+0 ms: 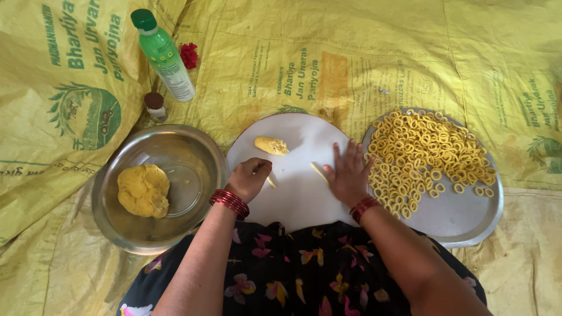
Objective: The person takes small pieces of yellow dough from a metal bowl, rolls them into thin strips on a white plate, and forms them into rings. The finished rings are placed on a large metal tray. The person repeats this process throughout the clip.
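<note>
Yellow woven plastic sacking with green printed text and round green emblems covers the floor as the work surface.

Nearest the camera is a black garment with a pink and yellow flower print, over the person's lap. Both forearms extend forward from it, each with red bangles at the wrist.

Left hand: grip clenched loosely, fingertips pinching a short strip of yellow dough against the round white board.

Right hand: grip released, palm down, fingers spread flat on the board. A thin rolled strip of yellow dough lies at its thumb side, touching or just beside it; which cannot be told.

A small oval lump of yellow dough lies farther up the board, apart from both hands.

Left of the board: a round steel bowl holding a large ball of yellow dough.

Right of the board: a round steel plate piled with many small yellow dough rings.

Farthest, upper left: a green plastic bottle with a green cap and a white-and-green label, leaning. Just beside it are a red flower-like object and a small brown-capped jar.
</note>
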